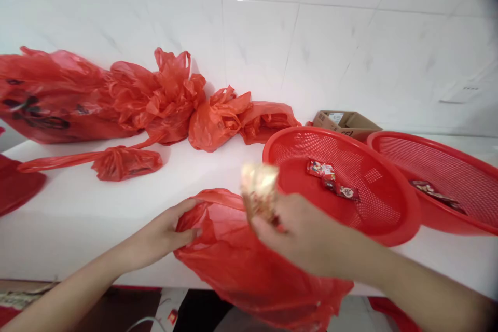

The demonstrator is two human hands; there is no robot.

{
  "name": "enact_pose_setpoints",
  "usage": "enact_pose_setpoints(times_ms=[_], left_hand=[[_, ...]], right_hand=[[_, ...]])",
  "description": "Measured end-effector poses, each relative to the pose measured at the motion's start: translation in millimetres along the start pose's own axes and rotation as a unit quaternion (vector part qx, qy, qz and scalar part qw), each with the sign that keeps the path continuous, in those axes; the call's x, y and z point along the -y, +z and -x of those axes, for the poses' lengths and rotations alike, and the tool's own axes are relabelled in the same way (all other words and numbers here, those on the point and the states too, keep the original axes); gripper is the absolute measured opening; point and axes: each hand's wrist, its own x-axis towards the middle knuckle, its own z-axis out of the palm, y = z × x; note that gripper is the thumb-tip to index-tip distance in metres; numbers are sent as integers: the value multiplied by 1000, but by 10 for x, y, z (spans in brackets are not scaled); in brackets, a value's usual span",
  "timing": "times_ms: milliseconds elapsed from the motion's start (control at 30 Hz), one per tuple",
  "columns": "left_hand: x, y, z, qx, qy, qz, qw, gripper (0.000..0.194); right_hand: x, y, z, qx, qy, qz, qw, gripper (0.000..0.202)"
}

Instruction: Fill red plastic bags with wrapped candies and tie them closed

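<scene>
My left hand [175,231] grips the rim of a red plastic bag [249,264] and holds its mouth open at the table's front edge. In my right hand [291,228] are small shiny gold and red packets [260,189], blurred by motion, above the bag's right rim. How many packets there are I cannot tell. Beside this hand stands a red plastic basket [303,187] with several small red and dark packets [330,179] in it. What lies inside the bag is mostly hidden.
A second red basket [459,166] with dark packets stands at the right. Behind the baskets is a cardboard box [346,120]. Several red bags [167,98] line the tiled wall, and a small tied bag [126,162] lies on the white table [116,212].
</scene>
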Motion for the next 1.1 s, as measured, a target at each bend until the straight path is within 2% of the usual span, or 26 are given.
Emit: enact_pose_setpoints(times_ms=[67, 100, 167, 200, 267, 333, 400, 433, 500, 533, 567, 600, 633, 700, 800, 900, 1100], left_hand=[[-34, 0, 35, 3, -8, 5, 1000, 52], [-49, -5, 52, 4, -11, 6, 1000, 53], [-68, -21, 82, 6, -12, 2, 1000, 57], [-71, -31, 93, 5, -11, 0, 1000, 59], [-61, -50, 105, 7, -10, -3, 1000, 61], [-37, -67, 109, 9, -13, -10, 1000, 62], [-19, -82, 112, 6, -6, -30, 1000, 61], [-20, -88, 117, 3, -1, -46, 999, 60], [-50, -94, 140, 1, 15, -89, 996, 57], [-74, -95, 158, 0, 27, -117, 993, 56], [-100, -95, 180, -2, 38, -149, 988, 55], [-123, -95, 205, -5, 48, -182, 982, 54], [-139, -95, 231, -13, 56, -212, 975, 54], [-143, -104, 276, -28, 61, -259, 963, 56], [-92, -131, 301, -34, 56, -292, 954, 59], [-37, -153, 283, -35, 59, -291, 954, 61], [-67, -129, 244, -57, 60, -266, 961, 58]], right_hand=[[-50, 350, -95, 30, -17, 162, 986, 21], [-108, 489, -151, 41, -22, 236, 971, 26], [-221, 645, -233, 58, -17, 314, 947, 37], [-252, 652, -244, 61, -14, 321, 945, 39], [-240, 523, -198, 77, -28, 266, 960, 44], [-165, 235, -104, 90, -50, 150, 983, 47], [-141, -144, -39, 59, -39, 52, 996, 35], [-186, -341, -36, 11, -17, 38, 999, 31], [-421, -701, -86, -87, 26, 99, 991, 32], [-602, -844, -128, -107, 59, 153, 981, 33], [-809, -955, -172, -98, 111, 215, 965, 34], [-1026, -1031, -209, -53, 176, 280, 942, 38], [-1237, -1072, -235, 1, 231, 328, 916, 46], [-1590, -1065, -248, 61, 295, 351, 887, 64], [-1874, -950, -206, 96, 314, 333, 884, 79], [-1915, -903, -174, 117, 307, 297, 897, 72], [-1840, -1042, -197, 151, 289, 153, 933, 32]])
